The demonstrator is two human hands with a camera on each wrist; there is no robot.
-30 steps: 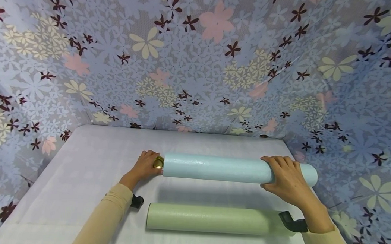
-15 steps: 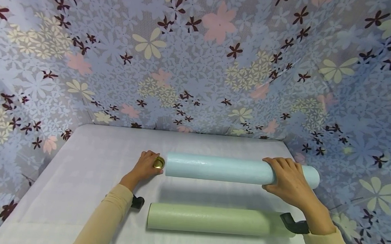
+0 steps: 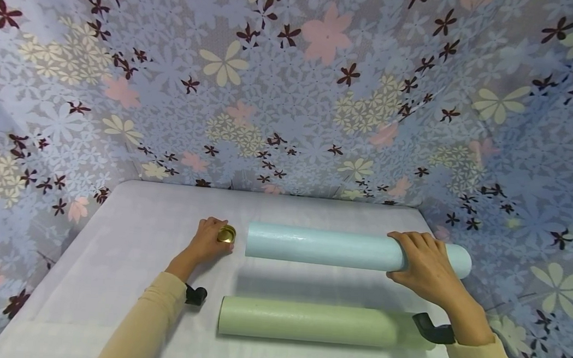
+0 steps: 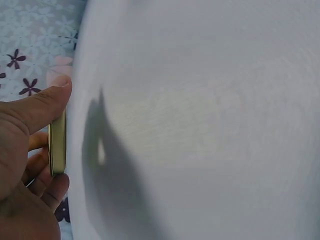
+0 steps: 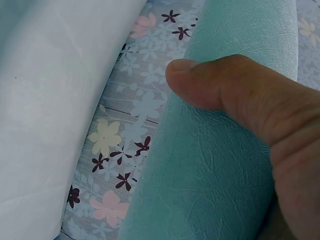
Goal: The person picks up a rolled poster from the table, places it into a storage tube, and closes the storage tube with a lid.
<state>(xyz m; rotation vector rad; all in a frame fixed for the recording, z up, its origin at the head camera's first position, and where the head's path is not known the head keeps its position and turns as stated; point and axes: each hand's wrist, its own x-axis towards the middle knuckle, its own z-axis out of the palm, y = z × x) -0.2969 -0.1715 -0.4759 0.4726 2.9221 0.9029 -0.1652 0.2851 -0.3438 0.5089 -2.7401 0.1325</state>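
Observation:
My left hand pinches a round, shallow gold lid between thumb and fingers, just left of the tube's end. In the left wrist view the lid shows edge-on, with the thumb above and fingertips below. My right hand grips a long pale blue tube near its right end and holds it level above the table, where its shadow falls below it. Seen from the right wrist, my thumb lies across the tube's creased, shiny surface. A gap separates lid and tube.
Nearer to me, a pale green tube lies on the white-covered table, parallel to the blue one. Its right end is partly under my right wrist's black camera mount. Flowered fabric hangs behind and at both sides.
My left hand has moved a little left with the lid, away from the blue tube's end, widening the gap. The right hand keeps its grip; the tube is nearly unmoved.

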